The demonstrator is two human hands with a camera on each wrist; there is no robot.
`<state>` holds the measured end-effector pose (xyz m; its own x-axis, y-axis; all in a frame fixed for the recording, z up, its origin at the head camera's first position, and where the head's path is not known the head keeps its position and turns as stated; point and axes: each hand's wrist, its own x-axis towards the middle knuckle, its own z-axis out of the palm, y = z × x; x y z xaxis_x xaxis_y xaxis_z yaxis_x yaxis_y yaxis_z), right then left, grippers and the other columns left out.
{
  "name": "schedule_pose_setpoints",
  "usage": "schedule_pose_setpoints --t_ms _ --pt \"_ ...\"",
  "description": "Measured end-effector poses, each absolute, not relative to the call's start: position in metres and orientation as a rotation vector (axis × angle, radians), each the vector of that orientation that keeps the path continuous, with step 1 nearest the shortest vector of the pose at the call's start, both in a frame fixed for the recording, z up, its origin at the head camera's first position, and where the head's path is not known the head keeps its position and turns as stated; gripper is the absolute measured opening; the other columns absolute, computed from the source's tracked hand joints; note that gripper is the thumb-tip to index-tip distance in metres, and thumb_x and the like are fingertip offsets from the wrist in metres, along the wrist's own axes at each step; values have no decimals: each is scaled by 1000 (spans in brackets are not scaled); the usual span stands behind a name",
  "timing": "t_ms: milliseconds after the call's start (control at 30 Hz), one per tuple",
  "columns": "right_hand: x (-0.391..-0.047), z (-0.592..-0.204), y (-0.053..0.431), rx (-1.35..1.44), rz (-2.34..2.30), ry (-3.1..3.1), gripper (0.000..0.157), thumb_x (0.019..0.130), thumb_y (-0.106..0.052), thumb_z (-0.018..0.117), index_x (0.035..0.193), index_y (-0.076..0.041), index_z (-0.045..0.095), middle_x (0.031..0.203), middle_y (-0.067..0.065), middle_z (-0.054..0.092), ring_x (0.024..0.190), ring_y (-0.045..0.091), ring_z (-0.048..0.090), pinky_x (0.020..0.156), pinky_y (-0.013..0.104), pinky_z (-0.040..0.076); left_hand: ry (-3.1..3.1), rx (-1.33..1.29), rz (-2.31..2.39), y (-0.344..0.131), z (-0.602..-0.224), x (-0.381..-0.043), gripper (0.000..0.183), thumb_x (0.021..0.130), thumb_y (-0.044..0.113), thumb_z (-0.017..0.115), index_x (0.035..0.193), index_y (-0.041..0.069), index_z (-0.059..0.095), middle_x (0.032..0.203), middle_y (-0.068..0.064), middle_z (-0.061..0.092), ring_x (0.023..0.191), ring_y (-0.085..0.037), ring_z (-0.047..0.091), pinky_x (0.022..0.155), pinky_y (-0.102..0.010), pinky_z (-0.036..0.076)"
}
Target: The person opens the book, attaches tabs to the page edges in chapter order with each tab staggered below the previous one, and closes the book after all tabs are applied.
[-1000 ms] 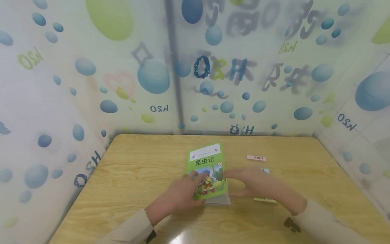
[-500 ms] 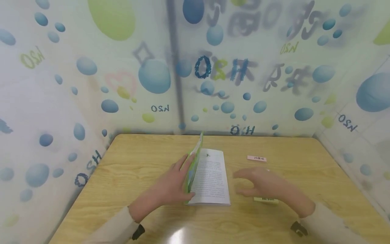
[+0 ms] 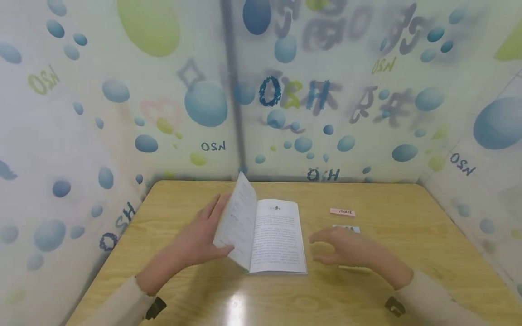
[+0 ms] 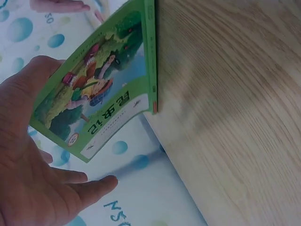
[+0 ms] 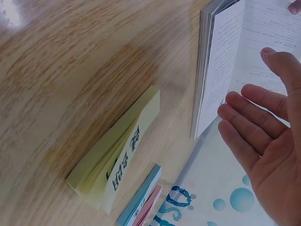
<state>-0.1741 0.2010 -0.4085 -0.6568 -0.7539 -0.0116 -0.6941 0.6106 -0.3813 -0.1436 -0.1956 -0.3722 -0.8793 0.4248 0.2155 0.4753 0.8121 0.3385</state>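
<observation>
An open book (image 3: pixel 279 237) lies on the wooden table, its printed right page flat. The left hand (image 3: pixel 193 235) holds the raised front cover and leaf, thumb over the inner page and fingers spread behind. The left wrist view shows the green illustrated cover (image 4: pixel 101 82) standing tilted, its edge in the crook of the thumb. To the right of the book is the right hand (image 3: pixel 348 246), holding nothing, fingers slightly bent and apart from the page. In the right wrist view, a yellow sticky-note pad (image 5: pixel 115 150) with handwriting stands out beside that hand.
Beyond the yellow pad, a blue sticky-note pad (image 3: pixel 346 228) and a pink one (image 3: pixel 342 212) lie toward the back right. The table (image 3: pixel 179 199) meets a bubble-patterned wall covering (image 3: pixel 285 149) behind, with similar covering at both sides.
The book was closed, then its cover rose and swung left with the left hand, baring the pages. The right hand has drawn back slightly to the right from the book's edge.
</observation>
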Motion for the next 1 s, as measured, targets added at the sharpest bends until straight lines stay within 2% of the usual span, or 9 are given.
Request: schedule_pose_setpoints --t_ms 333,500,833,1000 --pt "-175 -414 195 -1207 -507 2642 41 96 -38 70 125 -8 71 123 -1 69 115 19 64 96 40 53 -2903 -644 -435 -218 -377 -135 115 76 39 88 161 5 19 159 -33 23 133 -58 37 92 -64 49" --pt "-177 -418 189 -1236 -550 2602 36 96 -30 72 125 -9 70 124 -2 69 115 17 64 96 36 53 -2910 -645 -363 -226 -388 -133 113 76 41 88 160 3 22 159 -33 22 135 -61 33 94 -66 47" --pt "-170 -423 169 -1178 -544 2599 46 97 -34 70 137 -11 65 143 2 58 131 22 54 107 42 44 -2938 -663 -222 -235 -418 -137 103 77 44 86 157 5 34 157 -32 29 134 -63 31 105 -69 35" --pt "-166 -430 157 -1166 -533 2570 50 96 -35 71 139 -13 62 153 3 47 139 24 44 112 43 37 -2978 -665 -228 -236 -434 -137 99 77 40 86 155 3 38 155 -32 33 132 -64 32 104 -71 33"
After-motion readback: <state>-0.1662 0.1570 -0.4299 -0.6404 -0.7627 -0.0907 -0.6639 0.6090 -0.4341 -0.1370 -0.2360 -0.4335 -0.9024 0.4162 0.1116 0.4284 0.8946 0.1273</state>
